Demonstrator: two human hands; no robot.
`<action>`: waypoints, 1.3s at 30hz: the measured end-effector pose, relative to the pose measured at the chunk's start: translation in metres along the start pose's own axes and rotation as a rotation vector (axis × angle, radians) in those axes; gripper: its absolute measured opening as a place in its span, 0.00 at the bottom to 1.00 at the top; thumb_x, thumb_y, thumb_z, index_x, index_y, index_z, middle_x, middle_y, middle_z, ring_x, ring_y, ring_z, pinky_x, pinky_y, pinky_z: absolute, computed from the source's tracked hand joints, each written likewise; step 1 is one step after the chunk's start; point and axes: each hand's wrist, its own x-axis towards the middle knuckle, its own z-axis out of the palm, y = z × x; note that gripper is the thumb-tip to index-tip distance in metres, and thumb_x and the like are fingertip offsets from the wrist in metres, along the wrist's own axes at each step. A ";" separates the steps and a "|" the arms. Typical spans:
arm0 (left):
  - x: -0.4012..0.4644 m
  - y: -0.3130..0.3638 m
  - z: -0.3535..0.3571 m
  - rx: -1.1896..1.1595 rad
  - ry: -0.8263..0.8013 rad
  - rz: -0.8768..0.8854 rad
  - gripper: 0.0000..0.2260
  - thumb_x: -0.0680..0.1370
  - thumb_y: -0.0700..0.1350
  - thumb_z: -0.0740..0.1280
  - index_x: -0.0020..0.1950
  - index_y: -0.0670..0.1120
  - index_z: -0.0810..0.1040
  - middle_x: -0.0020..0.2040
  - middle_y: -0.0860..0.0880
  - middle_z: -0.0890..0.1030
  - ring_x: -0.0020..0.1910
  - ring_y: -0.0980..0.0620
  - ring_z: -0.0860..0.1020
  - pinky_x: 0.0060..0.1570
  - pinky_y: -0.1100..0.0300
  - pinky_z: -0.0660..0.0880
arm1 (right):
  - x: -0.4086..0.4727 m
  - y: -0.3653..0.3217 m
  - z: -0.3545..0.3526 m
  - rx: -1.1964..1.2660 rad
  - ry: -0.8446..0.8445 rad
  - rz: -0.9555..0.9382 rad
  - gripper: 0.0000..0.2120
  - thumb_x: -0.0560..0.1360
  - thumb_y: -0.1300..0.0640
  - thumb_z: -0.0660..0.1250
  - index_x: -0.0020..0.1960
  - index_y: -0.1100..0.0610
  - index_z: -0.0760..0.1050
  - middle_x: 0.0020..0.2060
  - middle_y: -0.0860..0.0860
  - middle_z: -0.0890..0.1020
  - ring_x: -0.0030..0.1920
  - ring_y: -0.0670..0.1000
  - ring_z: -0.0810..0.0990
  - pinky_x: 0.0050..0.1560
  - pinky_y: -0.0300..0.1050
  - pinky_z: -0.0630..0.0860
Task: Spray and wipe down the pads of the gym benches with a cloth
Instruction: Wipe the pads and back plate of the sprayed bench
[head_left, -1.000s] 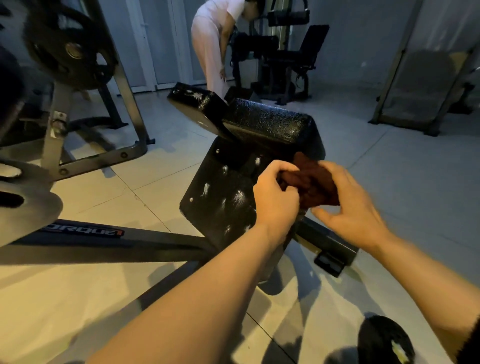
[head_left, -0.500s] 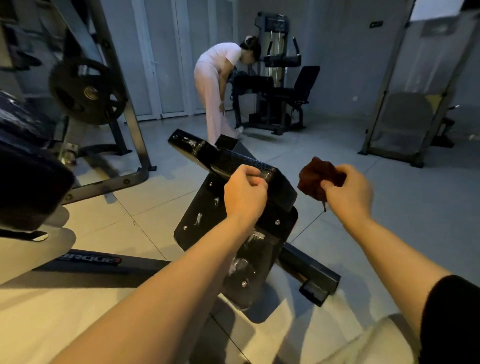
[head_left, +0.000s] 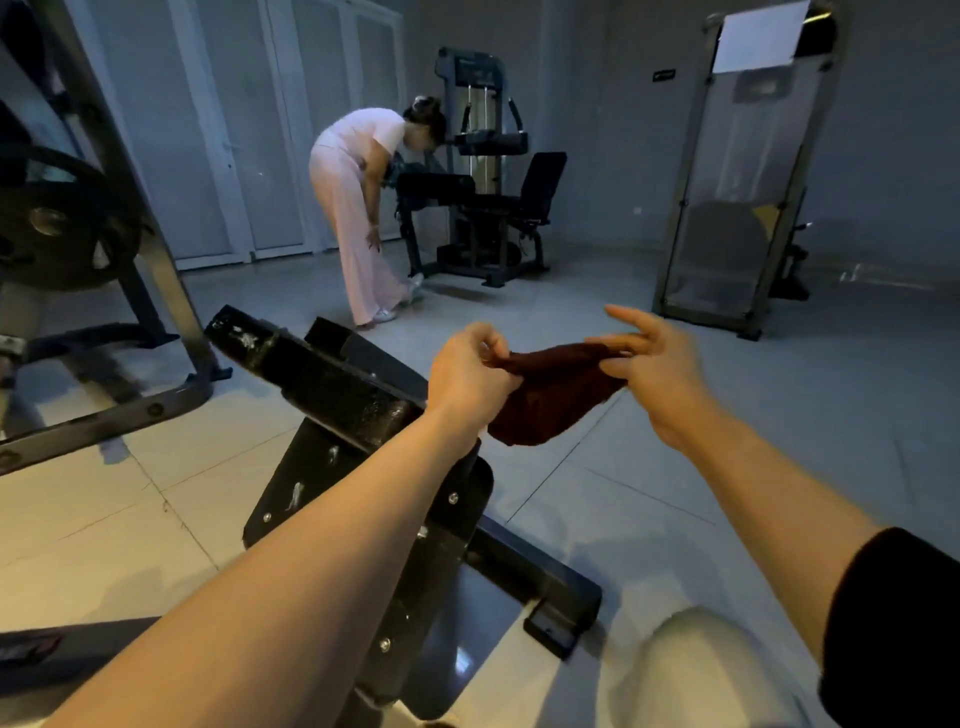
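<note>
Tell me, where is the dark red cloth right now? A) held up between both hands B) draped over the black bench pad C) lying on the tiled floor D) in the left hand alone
A: the dark red cloth hangs stretched between the left hand and the right hand, above the floor.

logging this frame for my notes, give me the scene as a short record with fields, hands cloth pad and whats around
left hand: pinches one end of the cloth
right hand: holds the other end, forefinger straight
cloth: dark red, stretched between both hands, in the air off the pad
pad: black, tilted, white streaks on it
background: another person bent over by a weight machine
floor: pale tiles
</note>
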 end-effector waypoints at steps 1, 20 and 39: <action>0.006 0.001 0.006 -0.024 -0.021 0.007 0.13 0.75 0.31 0.67 0.41 0.47 0.69 0.43 0.44 0.78 0.43 0.46 0.79 0.41 0.56 0.78 | 0.009 0.000 -0.005 -0.023 0.019 -0.010 0.27 0.73 0.76 0.65 0.67 0.55 0.73 0.54 0.53 0.81 0.53 0.52 0.81 0.47 0.39 0.79; 0.123 -0.088 0.107 -0.261 0.376 -0.600 0.14 0.85 0.46 0.51 0.68 0.42 0.65 0.65 0.41 0.70 0.63 0.42 0.71 0.66 0.45 0.69 | 0.148 0.131 0.020 0.083 -0.751 0.568 0.21 0.74 0.61 0.72 0.64 0.59 0.70 0.59 0.59 0.78 0.58 0.58 0.80 0.48 0.51 0.81; 0.137 -0.123 0.135 -0.054 0.517 -0.669 0.31 0.71 0.27 0.70 0.68 0.51 0.69 0.55 0.47 0.71 0.55 0.44 0.75 0.57 0.44 0.78 | 0.315 0.181 0.109 -0.200 -1.151 0.146 0.14 0.78 0.72 0.60 0.54 0.57 0.78 0.49 0.59 0.79 0.47 0.54 0.78 0.38 0.40 0.74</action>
